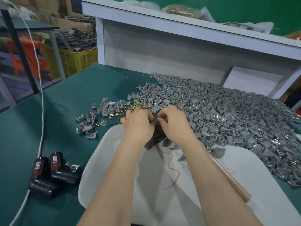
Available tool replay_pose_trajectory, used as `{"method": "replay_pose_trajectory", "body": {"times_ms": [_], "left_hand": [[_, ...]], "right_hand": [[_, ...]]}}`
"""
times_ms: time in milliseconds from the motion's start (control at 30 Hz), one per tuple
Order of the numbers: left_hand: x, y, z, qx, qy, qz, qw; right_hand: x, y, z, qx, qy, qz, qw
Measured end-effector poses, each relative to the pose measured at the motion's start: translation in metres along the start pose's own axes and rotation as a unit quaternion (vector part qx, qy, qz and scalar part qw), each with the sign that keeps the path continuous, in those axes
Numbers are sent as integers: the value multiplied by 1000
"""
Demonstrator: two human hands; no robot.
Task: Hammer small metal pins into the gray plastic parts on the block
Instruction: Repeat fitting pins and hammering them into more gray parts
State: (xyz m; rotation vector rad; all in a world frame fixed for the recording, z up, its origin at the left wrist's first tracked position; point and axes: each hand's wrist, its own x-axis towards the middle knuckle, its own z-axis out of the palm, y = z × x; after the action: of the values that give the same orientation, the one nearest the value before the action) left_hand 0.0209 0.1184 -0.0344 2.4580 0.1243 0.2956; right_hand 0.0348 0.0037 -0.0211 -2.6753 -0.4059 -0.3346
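Your two hands meet at the middle of the bench, over a dark brown block (156, 138). Your left hand (138, 125) has its fingers curled in, gripping the top of the block. Your right hand (176, 125) is bent into a pinch at the same spot, fingertip to thumb. Whatever sits between them is too small to make out, so it is unclear whether that hand holds anything.

The block stands at the far edge of a white tray (179, 193) marked with red scribbles. A tan wooden handle (231, 180) lies on the tray under your right forearm.

A huge heap of gray plastic parts (228, 118) spreads from the block to the right. A smaller scatter of the same parts (96, 116) lies to the left. Small brass pins (136, 105) lie loose just beyond your left hand.

Near your left elbow sit two black devices (48, 173) with red labels reading "TAPER". A white cable (39, 98) runs past them.

The bench (65, 98) is covered in dark green. A white shelf (162, 28) rises behind it, with a plastic bag of brass pieces (182, 11) on top. A yellow crate (78, 61) of dark scrap stands at the far left.
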Motion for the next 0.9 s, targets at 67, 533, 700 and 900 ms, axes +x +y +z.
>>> {"method": "replay_pose_trajectory", "body": {"times_ms": [67, 533, 700, 900], "left_hand": [[0, 0, 0, -1, 0, 0, 1000], [0, 0, 0, -14, 13, 3, 1000], [0, 1, 2, -16, 15, 4, 1000], [1, 0, 3, -17, 14, 7, 1000]], "right_hand": [[1, -1, 0, -11, -5, -5, 1000], [-3, 2, 14, 74, 40, 89, 992], [-2, -8, 11, -15, 32, 71, 997], [2, -12, -1, -6, -19, 85, 996]]}}
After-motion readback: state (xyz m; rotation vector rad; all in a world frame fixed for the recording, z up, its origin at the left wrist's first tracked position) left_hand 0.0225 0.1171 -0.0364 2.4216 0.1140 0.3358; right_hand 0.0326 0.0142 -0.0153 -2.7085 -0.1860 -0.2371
